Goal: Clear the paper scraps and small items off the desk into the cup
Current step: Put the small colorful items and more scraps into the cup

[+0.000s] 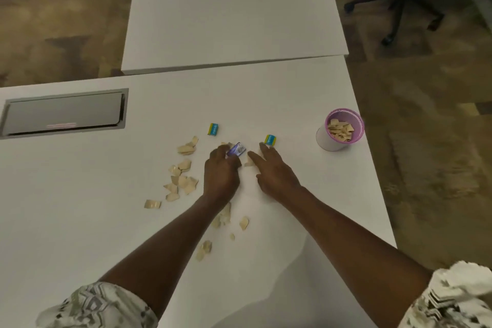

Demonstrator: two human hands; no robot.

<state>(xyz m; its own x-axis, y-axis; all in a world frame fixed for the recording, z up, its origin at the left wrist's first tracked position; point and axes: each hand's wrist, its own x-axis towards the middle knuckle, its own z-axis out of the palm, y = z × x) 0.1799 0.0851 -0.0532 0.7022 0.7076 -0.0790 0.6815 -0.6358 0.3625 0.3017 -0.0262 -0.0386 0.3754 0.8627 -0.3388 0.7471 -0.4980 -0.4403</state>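
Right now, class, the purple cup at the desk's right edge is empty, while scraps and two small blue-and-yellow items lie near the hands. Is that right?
Not quite: the head view shows the purple cup already holding paper scraps. The rest stands: scraps and two blue-and-yellow items lie near the hands.

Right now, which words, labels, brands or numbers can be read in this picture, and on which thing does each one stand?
No text can be read with certainty.
Left blue-and-yellow packet: white print on the blue band, too blurred to read.
Right blue-and-yellow packet: the same kind of print, too blurred.
Purple packet at the left hand: some pale marking, unreadable.
Grey panel in the desk: a pink line, not letters.
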